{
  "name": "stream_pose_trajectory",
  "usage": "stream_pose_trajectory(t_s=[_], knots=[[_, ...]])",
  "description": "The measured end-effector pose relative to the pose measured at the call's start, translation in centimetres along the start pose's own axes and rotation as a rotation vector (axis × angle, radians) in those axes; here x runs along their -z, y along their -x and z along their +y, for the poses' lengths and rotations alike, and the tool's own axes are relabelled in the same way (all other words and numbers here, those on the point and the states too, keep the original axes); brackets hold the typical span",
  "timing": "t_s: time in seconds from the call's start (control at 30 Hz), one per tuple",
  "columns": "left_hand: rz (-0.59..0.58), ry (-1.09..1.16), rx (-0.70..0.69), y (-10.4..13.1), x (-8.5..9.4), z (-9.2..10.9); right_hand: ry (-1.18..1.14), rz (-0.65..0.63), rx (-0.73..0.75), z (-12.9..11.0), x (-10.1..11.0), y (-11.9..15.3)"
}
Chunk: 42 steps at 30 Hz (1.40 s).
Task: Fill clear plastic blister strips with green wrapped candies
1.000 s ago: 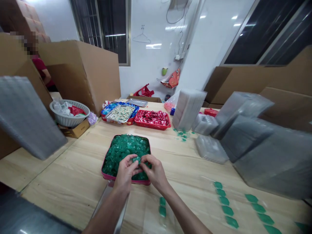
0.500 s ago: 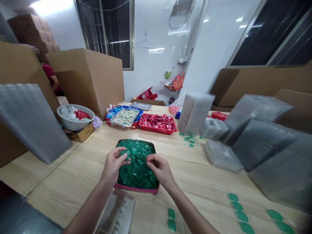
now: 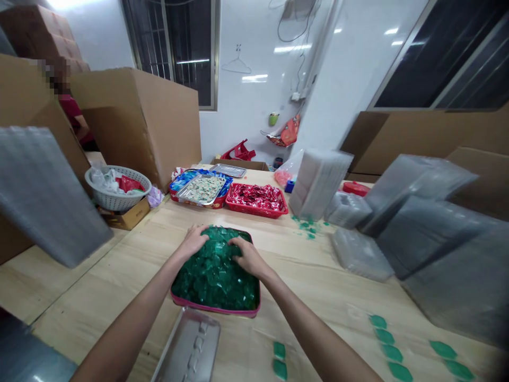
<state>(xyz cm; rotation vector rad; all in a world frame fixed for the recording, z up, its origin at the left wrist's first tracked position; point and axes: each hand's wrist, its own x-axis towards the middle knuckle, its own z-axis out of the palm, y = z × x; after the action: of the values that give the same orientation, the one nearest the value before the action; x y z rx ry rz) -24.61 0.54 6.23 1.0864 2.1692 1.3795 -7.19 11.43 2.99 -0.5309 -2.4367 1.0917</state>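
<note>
A pink-rimmed tray [image 3: 214, 309] sits in front of me, heaped with shiny, translucent green pieces [image 3: 218, 276]. Over its far left corner, my left hand [image 3: 193, 241] rests on the pile with fingers stretched out and partly hidden. My right hand [image 3: 249, 255] reaches across the right side of the heap, fingers apart and bent onto the pieces. Nothing is visibly held in either hand. Nearer me lies a clear plastic tray [image 3: 191, 345] with moulded hollows. Two green pieces [image 3: 279, 359] lie to its right, and several green pieces [image 3: 385, 336] form a row farther right.
Behind stand a red basket [image 3: 257, 211] of red packets and a metal tray [image 3: 201, 190] of small pale pieces. Stacked clear plastic trays [image 3: 318, 183] stand right. A white basket [image 3: 117, 199] and cardboard box [image 3: 167, 122] are left. A person [image 3: 75, 119] is behind cardboard.
Both hands have moved forward from above the green pieces onto the far part of the pile. Their fingers, pinched or curled before, are now spread on it. The tray's left side has shifted left.
</note>
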Motion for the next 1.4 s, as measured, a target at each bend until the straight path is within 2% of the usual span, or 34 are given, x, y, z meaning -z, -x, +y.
stream_pose_trajectory(t_s=[0.17, 0.27, 0.33, 0.4, 0.5, 0.6, 0.7, 0.8, 0.9, 1.0, 1.07, 1.17, 1.3, 1.4], knots=[[-0.037, 0.031, -0.079, 2.3, 0.6, 2.5, -0.06, 0.006, -0.097, -0.3, 0.4, 3.0], [0.057, 0.07, -0.171, 5.4, 0.0, 4.4, -0.259, 0.002, -0.149, -0.8, 0.0, 4.5], [0.105, 0.171, -0.169, 8.3, -0.9, 5.1, -0.42, 0.033, -0.178, -1.1, -0.4, 5.2], [0.084, 0.353, -0.049, 11.3, -1.9, 5.0, -0.571, 0.073, -0.21, -1.4, -0.6, 5.8], [0.017, 0.685, 0.217, 15.1, -3.3, 4.4, -0.746, 0.107, -0.265, -2.1, -0.6, 6.4], [-0.039, 0.968, 0.441, 17.1, -4.3, 4.2, -0.844, 0.106, -0.31, -2.8, -0.3, 6.8], [-0.1, 1.168, 0.598, 17.3, -5.0, 4.5, -0.82, 0.061, -0.286, -3.6, -0.2, 7.5], [-0.129, 1.329, 0.685, 16.3, -5.8, 4.9, -0.597, 0.015, -0.188, -4.6, -0.6, 8.7], [-0.084, 1.413, 0.759, 15.1, -6.4, 5.0, -0.375, -0.007, -0.085, -5.6, -0.8, 9.8], [0.014, 1.453, 0.83, 14.3, -6.5, 4.7, -0.398, -0.012, -0.081, -6.2, -0.5, 9.8], [0.059, 1.464, 0.833, 14.2, -6.2, 4.5, -0.511, -0.008, -0.148, -6.3, 0.1, 8.8], [0.037, 1.444, 0.843, 14.3, -5.6, 4.4, -0.609, 0.071, -0.233, -6.0, 1.4, 6.3], [0.045, 1.4, 0.86, 14.4, -5.1, 4.5, -0.667, 0.104, -0.228, -5.8, 2.7, 2.7], [0.041, 1.39, 0.838, 14.6, -4.9, 4.5, -0.621, 0.118, -0.194, -5.9, 3.1, 0.4]])
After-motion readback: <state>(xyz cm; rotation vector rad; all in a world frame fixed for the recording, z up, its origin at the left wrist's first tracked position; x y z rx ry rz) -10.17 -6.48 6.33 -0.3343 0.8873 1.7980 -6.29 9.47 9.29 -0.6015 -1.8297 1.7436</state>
